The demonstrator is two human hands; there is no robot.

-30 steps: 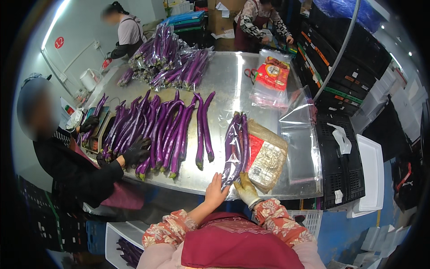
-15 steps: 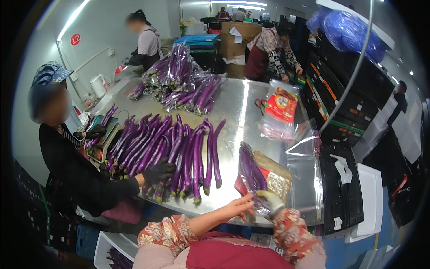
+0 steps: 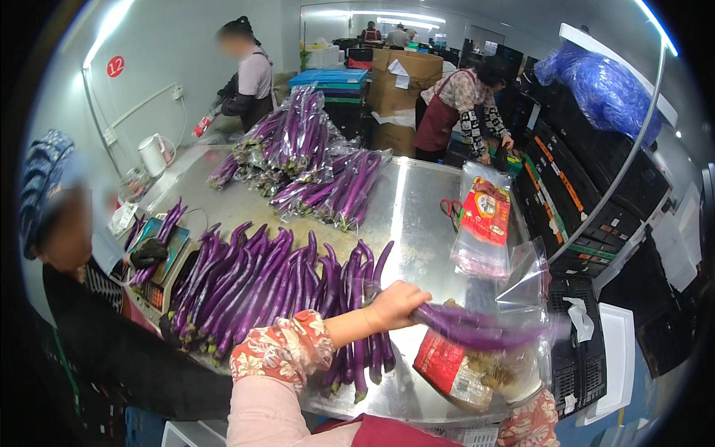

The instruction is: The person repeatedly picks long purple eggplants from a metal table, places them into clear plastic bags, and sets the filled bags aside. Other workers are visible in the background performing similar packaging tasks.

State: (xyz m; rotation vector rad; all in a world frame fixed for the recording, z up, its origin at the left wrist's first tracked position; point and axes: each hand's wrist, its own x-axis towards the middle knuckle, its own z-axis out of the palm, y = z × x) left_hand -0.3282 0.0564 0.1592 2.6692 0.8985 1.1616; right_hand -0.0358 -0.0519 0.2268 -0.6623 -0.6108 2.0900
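Observation:
A bundle of purple eggplants in a clear plastic bag (image 3: 480,328) lies tilted sideways above the table's right front, smeared by motion. My bare left hand (image 3: 402,305) is closed on its left end. My right hand (image 3: 518,380), in a pale glove, is blurred under the bundle's right part; its fingers cannot be made out. Below the bundle, a red and gold printed package (image 3: 450,369) rests on the metal table (image 3: 424,194). Loose eggplants (image 3: 246,287) lie side by side to the left of my hand, some under my left forearm.
Bagged eggplants (image 3: 298,141) are piled at the back. Clear bags with a red printed panel (image 3: 484,216) lie at the right, beside red scissors (image 3: 449,208). A co-worker (image 3: 67,238) stands at the left by a scale (image 3: 160,261). Black crates (image 3: 588,171) are stacked at the right.
The bagged eggplants have swung from upright to nearly sideways. My left hand has closed on their end and lifted. The co-worker's gloved hand has left the loose eggplants. The view has shifted.

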